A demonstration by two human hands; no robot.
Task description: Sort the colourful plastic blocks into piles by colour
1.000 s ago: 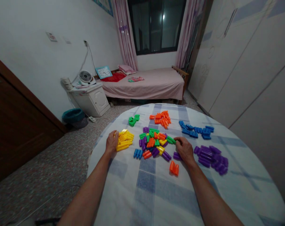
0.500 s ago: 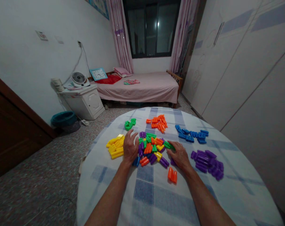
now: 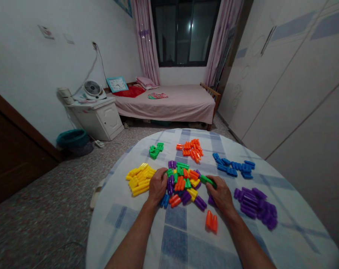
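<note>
A mixed pile of plastic toy blocks in several colours lies between my two hands. At the pile's left edge my left hand has its fingers drawn together on a small green block. My right hand pinches a longer green block at the pile's right side. Under the right hand a purple block is partly covered. Nearer to me lies an orange block. A heap of yellow blocks sits just left of my left hand.
Around the pile on the round table lie green blocks, orange blocks, blue blocks and purple blocks, grouped by colour. Beyond stand a bed and a white cabinet. A wardrobe rises on the right.
My left hand's spread fingers have closed onto the small green block. My right hand has gripped the longer green block, which is slightly turned. The view has shifted a little.
</note>
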